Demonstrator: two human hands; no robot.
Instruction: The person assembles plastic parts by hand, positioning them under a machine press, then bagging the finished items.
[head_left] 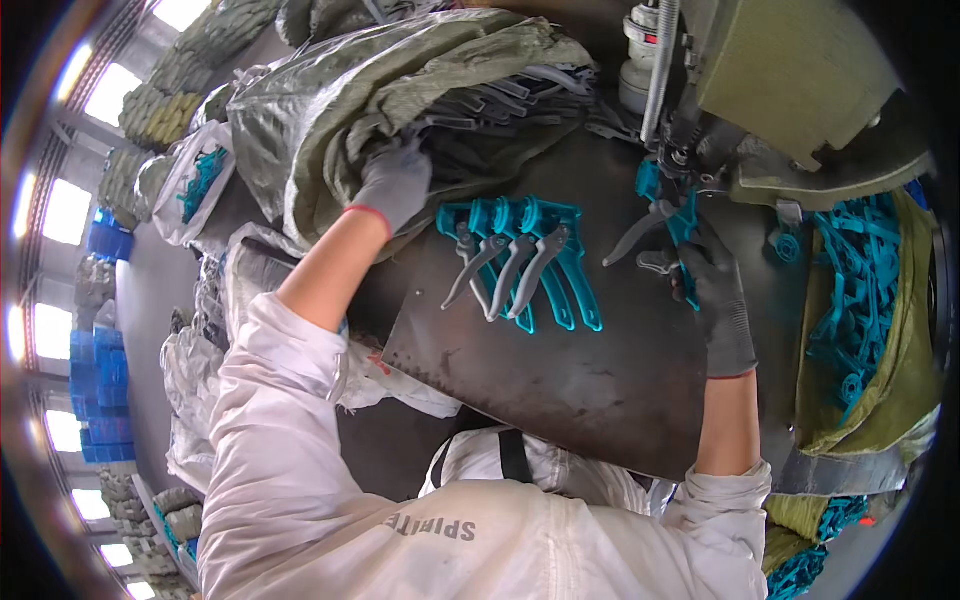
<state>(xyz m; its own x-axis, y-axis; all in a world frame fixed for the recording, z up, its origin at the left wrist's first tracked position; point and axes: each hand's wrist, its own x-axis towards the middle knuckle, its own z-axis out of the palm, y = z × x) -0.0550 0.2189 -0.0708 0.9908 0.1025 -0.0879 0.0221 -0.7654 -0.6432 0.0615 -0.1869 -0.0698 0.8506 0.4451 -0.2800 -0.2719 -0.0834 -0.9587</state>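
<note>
- Right grey-gloved hand: fingers closed around one teal tool with grey curved lever, toward the right edge of the counter.
- Left grey-gloved hand: in mouth of one olive woven sack; its grip I cannot tell.
- At least three similar teal-grey tools: inward from counter's left corner.

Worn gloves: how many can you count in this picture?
2: one on the left hand, at the open sack; one on the right hand, holding a teal part.

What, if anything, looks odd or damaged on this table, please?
Nothing looks plainly broken or spilled: the teal tools on the table lie in a tidy row. The slight oddity is the dark smudges near the table's front edge, darker than the metal around them; dirt or wear, I cannot tell.
</note>
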